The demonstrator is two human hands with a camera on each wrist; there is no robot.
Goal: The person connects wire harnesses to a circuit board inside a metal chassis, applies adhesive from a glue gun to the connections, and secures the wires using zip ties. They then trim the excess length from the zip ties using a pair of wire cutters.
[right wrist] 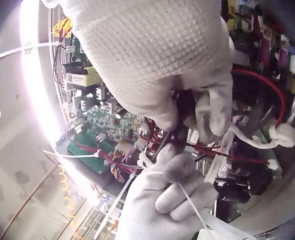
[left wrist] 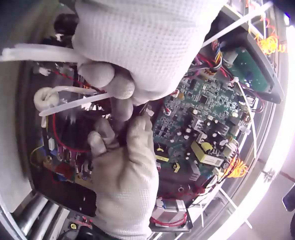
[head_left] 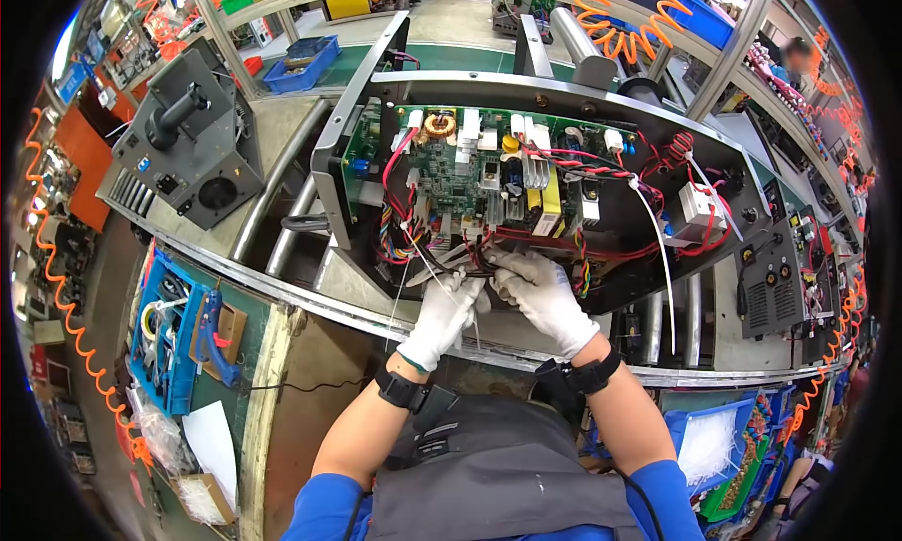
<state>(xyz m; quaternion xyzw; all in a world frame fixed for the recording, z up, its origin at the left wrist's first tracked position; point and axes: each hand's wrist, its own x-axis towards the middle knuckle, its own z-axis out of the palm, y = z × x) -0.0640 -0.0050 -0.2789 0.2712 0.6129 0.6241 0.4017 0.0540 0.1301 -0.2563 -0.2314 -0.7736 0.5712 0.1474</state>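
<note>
In the head view, both white-gloved hands work close together at the near edge of an open metal chassis (head_left: 329,170) holding a green circuit board (head_left: 442,188). My left hand (head_left: 440,317) curls its fingers around a bunch of white cable ties (right wrist: 227,229), whose ends stick out past the glove. The thumb and index fingertip of that hand are at the dark wires (right wrist: 185,107). Those wires are pinched between the thumb and fingers of my right hand (head_left: 543,297), and the gloves partly hide them. A white cable tie (head_left: 665,259) hangs over the chassis front from a red wire bundle.
The chassis lies across metal rollers (head_left: 296,226). A dark grey unit with a handle (head_left: 193,137) stands left, another open unit (head_left: 775,282) right. Below left are a blue tool tray (head_left: 169,334) and a blue glue gun (head_left: 214,339). A blue bin (head_left: 669,423) holds white ties.
</note>
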